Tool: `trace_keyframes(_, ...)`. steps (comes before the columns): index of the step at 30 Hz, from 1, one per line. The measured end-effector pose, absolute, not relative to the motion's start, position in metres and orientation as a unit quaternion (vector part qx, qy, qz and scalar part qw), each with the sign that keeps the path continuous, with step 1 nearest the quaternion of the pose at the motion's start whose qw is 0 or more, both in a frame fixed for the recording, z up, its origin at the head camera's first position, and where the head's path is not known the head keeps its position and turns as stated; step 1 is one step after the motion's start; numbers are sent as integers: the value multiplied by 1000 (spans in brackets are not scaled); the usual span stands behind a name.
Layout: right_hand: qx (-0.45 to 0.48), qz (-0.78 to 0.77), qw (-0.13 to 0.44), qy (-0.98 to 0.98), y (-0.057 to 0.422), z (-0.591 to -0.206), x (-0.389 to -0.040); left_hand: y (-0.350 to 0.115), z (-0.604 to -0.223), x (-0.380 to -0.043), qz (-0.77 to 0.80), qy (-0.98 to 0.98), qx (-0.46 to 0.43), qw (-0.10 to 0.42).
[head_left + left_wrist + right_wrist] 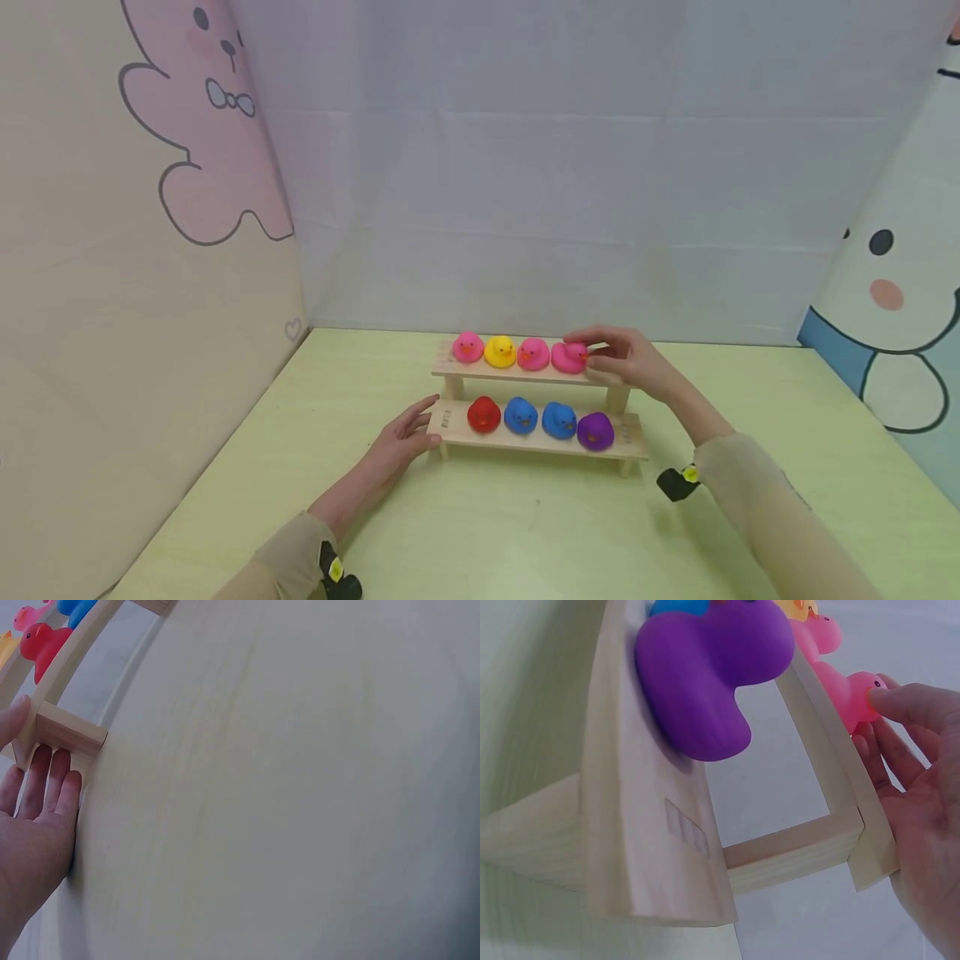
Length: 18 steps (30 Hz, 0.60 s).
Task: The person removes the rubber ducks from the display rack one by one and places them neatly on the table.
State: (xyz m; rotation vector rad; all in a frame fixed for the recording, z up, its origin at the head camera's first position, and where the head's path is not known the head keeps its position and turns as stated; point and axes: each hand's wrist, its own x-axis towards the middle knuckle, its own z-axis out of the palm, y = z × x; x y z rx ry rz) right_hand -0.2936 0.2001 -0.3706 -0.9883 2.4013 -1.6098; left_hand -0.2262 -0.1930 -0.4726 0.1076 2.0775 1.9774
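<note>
At the right of the far tier (444, 358), the right hand (628, 358) pinches a pink duck (567, 358). The left hand (395, 442) grips the left end of the near tier (630, 431), which carries a red duck (483, 414), two blue ducks (521, 416) and a purple duck (596, 431). Left of the held duck, a yellow duck (500, 352) sits between two pink ducks (533, 354).

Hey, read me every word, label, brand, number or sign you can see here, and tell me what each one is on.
No text can be read.
Lower shelf: small marks near both ends, too unclear to call letters.
Left yellow tag and right yellow tag, on the black wrist devices: too small to read.
Table: one faint squiggle, unclear.
</note>
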Motion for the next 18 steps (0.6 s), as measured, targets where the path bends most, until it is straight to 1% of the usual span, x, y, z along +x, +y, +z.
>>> trace_keyframes(18, -297, -515, 13, 804, 198, -371, -292, -192, -471, -226, 680, 721, 30, 132)
